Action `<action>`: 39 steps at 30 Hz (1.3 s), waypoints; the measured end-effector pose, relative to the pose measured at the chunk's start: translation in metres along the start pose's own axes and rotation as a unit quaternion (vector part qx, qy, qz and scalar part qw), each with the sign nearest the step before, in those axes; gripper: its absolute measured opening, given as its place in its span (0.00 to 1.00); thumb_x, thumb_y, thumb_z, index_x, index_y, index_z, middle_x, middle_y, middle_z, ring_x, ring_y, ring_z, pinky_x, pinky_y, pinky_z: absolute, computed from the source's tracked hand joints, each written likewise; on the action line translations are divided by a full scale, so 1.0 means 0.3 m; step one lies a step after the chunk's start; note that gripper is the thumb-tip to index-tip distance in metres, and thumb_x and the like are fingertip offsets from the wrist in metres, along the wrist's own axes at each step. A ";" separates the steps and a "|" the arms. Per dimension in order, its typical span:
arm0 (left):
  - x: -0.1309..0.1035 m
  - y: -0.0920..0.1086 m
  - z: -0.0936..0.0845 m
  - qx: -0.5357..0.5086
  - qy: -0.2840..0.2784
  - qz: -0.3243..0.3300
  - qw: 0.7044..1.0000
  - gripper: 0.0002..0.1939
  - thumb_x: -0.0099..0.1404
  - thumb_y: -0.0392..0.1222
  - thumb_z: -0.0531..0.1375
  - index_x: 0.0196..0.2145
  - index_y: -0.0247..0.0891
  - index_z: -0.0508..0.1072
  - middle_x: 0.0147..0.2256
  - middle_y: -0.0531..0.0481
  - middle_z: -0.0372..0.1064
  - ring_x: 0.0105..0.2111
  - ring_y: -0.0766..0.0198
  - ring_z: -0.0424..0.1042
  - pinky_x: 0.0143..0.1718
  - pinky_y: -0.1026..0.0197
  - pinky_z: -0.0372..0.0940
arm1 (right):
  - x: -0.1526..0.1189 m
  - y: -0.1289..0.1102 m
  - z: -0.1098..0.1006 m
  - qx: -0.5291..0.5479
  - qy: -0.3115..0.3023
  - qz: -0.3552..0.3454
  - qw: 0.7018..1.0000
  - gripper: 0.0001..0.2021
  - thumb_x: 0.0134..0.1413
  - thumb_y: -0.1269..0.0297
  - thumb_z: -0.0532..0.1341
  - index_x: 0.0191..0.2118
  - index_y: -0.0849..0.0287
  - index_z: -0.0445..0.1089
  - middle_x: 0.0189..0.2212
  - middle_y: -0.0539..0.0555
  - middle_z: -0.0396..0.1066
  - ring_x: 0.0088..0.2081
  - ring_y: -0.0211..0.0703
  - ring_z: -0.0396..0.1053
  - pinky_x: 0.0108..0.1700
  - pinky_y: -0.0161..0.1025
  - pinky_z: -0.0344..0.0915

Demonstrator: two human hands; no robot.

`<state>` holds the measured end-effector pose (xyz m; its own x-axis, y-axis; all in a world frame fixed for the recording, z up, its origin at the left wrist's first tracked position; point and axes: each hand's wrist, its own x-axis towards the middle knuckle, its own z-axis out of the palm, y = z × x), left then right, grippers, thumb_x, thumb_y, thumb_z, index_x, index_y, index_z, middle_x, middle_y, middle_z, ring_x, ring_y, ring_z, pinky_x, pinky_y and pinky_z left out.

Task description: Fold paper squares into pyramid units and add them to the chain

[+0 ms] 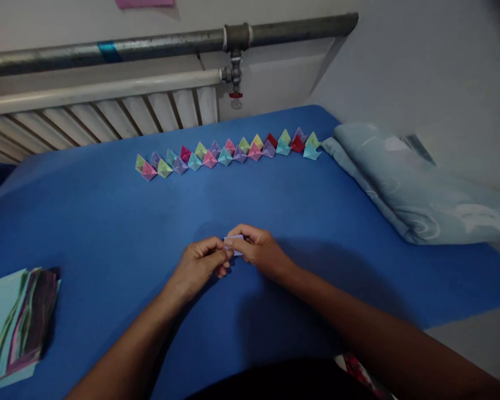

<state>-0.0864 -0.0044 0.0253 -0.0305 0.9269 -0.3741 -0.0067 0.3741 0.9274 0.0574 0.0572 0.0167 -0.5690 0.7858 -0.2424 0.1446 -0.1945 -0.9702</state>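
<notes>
Between my hands is a small folded piece of pale lilac paper point(234, 238), held above the blue surface. My right hand point(256, 247) pinches it from the right, thumb across its face. My left hand point(204, 260) has thumb and fingertips closed at the paper's left edge. Fingers cover much of the paper, so its full folded shape is hidden. Beyond my hands, several small folded paper boats point(209, 159) stand in two staggered rows, in pink, green, purple, turquoise, yellow and red.
A stack of coloured paper sheets point(4, 311) lies at the left on the blue surface point(120, 222). At the right rests a folded pale blue-green cloth point(400, 189). A white radiator point(108, 116) and a metal pipe point(170, 44) run along the back wall.
</notes>
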 end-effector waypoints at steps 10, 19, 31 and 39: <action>0.004 0.005 0.001 -0.027 0.000 -0.003 1.000 0.12 0.52 0.46 0.64 0.21 0.36 0.69 0.18 0.56 0.66 0.17 0.72 0.63 0.22 0.66 0.60 | 0.001 0.006 -0.012 0.026 -0.017 0.008 0.999 0.09 0.51 0.57 0.59 0.29 0.58 0.68 0.20 0.44 0.62 0.20 0.31 0.57 0.24 0.32 0.54; 0.007 -0.014 0.002 -0.083 0.028 0.001 0.996 0.13 0.52 0.47 0.66 0.22 0.36 0.69 0.18 0.57 0.65 0.16 0.73 0.63 0.20 0.67 0.59 | 0.004 0.004 -0.011 0.007 -0.007 0.026 1.000 0.13 0.54 0.57 0.57 0.23 0.57 0.60 0.16 0.42 0.59 0.17 0.29 0.54 0.20 0.31 0.51; 0.007 -0.011 0.003 -0.129 0.039 -0.010 0.991 0.16 0.49 0.48 0.68 0.21 0.36 0.68 0.18 0.57 0.66 0.16 0.74 0.63 0.19 0.68 0.59 | 0.004 0.009 -0.011 0.044 -0.020 0.049 0.998 0.12 0.49 0.55 0.61 0.25 0.58 0.63 0.17 0.43 0.60 0.17 0.29 0.55 0.19 0.30 0.51; -0.005 0.010 -0.030 -0.023 -0.029 -0.075 0.996 0.17 0.51 0.54 0.66 0.26 0.35 0.71 0.20 0.54 0.68 0.18 0.70 0.65 0.18 0.67 0.60 | 0.004 -0.017 -0.019 0.014 -0.035 0.087 0.995 0.05 0.49 0.65 0.60 0.26 0.58 0.66 0.16 0.43 0.60 0.18 0.29 0.53 0.20 0.29 0.48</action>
<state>-0.0954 -0.0049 0.0287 0.0318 0.8609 -0.5078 -0.0532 0.5088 0.8592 0.0607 0.0626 0.0214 -0.5919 0.6962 -0.4062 0.2251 -0.3411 -0.9127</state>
